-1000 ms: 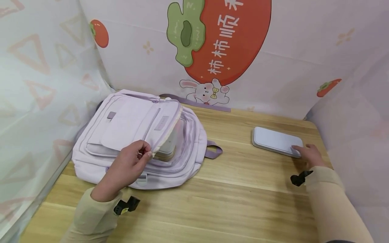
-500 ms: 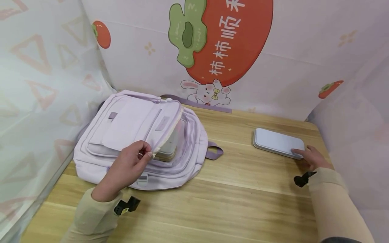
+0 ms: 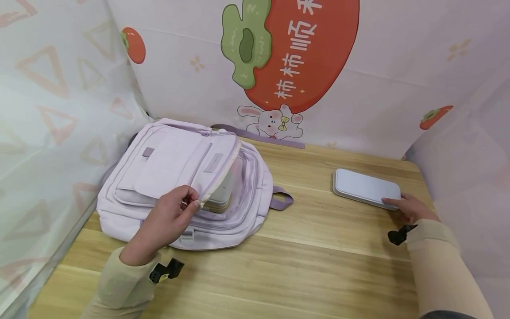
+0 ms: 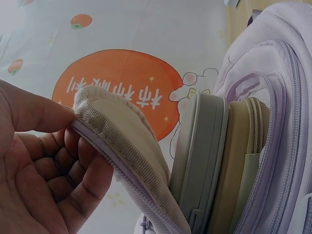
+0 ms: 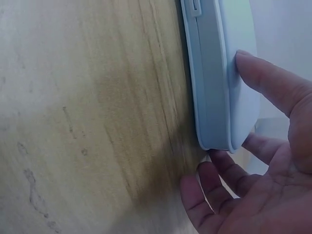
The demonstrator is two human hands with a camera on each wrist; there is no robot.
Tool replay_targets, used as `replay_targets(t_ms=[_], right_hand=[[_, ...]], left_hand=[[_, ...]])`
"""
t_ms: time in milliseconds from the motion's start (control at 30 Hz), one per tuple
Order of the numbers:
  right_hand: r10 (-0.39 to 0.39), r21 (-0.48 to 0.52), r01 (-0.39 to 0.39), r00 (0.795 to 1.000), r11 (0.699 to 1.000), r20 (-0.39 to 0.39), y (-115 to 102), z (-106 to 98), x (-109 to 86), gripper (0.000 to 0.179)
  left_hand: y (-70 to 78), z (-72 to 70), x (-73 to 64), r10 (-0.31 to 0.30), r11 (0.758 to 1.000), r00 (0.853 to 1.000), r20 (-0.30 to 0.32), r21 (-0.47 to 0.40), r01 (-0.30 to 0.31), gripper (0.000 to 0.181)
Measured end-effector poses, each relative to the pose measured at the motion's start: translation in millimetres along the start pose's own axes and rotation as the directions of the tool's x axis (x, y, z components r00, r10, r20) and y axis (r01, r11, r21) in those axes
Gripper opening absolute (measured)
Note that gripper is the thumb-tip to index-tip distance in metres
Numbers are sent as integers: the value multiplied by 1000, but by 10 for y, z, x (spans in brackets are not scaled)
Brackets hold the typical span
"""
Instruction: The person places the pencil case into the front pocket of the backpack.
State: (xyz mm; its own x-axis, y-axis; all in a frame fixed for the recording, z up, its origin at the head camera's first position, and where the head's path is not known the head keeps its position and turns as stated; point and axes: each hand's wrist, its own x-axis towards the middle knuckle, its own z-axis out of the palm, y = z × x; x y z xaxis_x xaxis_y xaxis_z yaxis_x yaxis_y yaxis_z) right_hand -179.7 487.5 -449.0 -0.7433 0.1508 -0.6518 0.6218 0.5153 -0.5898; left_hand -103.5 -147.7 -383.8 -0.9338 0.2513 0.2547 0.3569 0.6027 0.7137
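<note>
A lilac backpack (image 3: 171, 155) lies on the left of the wooden table, its front pocket unzipped. My left hand (image 3: 169, 217) pinches the zippered edge of the pocket flap (image 4: 126, 141) between thumb and fingers and holds it raised. Inside the pocket stand a grey-white hard case (image 4: 202, 156) and a tan zippered case (image 4: 234, 161), side by side. At the right, a light blue hard pencil case (image 3: 364, 186) lies flat. My right hand (image 3: 412, 207) grips its right end: the thumb rests on the lid, and the fingers are curled around and below the end.
A purple strap loop (image 3: 281, 199) sticks out from the backpack onto the table (image 3: 303, 257). Behind the table hangs a printed cloth backdrop (image 3: 382, 102), with more cloth on both sides. A black wrist camera (image 3: 400, 235) sits on the right sleeve, another on the left.
My right hand has shifted slightly right and its fingers have come closer around the end of the pencil case. The left hand stays at the flap edge.
</note>
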Motion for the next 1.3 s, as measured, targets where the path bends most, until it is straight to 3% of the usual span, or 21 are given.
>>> replay_targets(t_ms=[200,700,1000,1300], right_hand=[[15,26,-14,999,1000,-44,21,33,-37,101],[-67,19,72,981,997,-184,137,122,-64,111],[-82,7,85,972,996,-219,149,106,-83,109],[-99,-59,90,979,994,-178,175,93,-89,110]], left_hand=[[-4,10,9,19,1000,1000,0,8,-19,12],[-7,19,2,29,1000,1000,-2,3,-29,13],[22,-16,23,32,999,999,-12,-7,-32,12],[27,-30,9,28,1000,1000,3,-13,-28,14]])
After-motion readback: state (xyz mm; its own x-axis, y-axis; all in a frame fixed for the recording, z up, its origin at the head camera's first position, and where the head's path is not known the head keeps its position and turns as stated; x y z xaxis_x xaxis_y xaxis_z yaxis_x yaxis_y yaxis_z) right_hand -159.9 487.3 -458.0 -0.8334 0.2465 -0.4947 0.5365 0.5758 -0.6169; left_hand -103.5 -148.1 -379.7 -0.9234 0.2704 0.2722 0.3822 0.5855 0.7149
